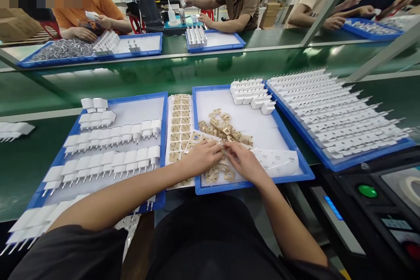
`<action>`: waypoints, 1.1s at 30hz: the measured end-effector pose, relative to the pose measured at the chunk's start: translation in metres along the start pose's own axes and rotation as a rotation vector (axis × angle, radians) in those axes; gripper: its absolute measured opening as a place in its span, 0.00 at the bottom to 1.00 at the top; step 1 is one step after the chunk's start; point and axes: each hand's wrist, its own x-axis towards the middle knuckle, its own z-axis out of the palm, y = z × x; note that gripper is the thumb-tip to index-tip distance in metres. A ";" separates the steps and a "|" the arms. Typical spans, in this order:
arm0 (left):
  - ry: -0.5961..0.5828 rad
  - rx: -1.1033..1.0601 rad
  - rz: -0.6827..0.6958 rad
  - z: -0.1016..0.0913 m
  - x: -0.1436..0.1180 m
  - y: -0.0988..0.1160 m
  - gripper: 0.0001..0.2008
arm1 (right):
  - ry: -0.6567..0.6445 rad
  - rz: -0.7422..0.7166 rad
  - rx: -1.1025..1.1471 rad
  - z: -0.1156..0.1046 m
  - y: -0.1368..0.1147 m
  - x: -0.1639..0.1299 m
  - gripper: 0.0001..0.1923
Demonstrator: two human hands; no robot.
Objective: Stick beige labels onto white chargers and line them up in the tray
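My left hand and my right hand meet fingertip to fingertip over a blue-rimmed tray. Both have their fingers closed in a pinch; what lies between the fingertips is too small to make out. A white printed sheet shows beside the left hand, partly covered by it. Loose tan pieces with dark and metallic marks lie heaped just beyond the hands, and more tan pieces lie below them. To the right of my right hand rests a translucent white sheet.
White plug adapters stand in rows in the left tray. Between the trays lies a sheet of tan pieces. More adapters stand at the middle tray's back; the right tray holds white plug parts. Several co-workers sit across the bench.
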 end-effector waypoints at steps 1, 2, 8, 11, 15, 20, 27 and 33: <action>-0.004 -0.033 -0.062 0.002 0.000 -0.001 0.10 | -0.009 0.007 0.016 0.000 0.001 -0.001 0.16; -0.011 -0.071 -0.118 0.003 0.000 -0.001 0.10 | -0.021 0.011 0.027 0.000 0.001 -0.001 0.18; -0.042 -0.293 -0.311 -0.001 0.002 -0.003 0.08 | -0.045 -0.011 0.045 0.000 0.002 -0.003 0.24; -0.018 -0.327 -0.385 -0.005 -0.001 -0.007 0.07 | -0.040 -0.023 0.041 0.000 0.003 -0.003 0.25; 0.105 -0.435 -0.319 -0.010 -0.008 -0.016 0.07 | -0.001 -0.017 0.112 -0.003 0.004 -0.002 0.20; 0.407 -0.235 -0.041 -0.019 -0.016 -0.020 0.07 | 0.034 0.082 0.292 -0.009 0.001 0.000 0.16; 0.524 0.083 0.323 -0.040 -0.011 -0.014 0.06 | -0.026 0.105 0.547 -0.011 -0.001 0.000 0.15; 0.470 0.147 0.304 -0.040 -0.008 -0.015 0.02 | -0.080 0.149 0.684 -0.016 -0.005 -0.001 0.16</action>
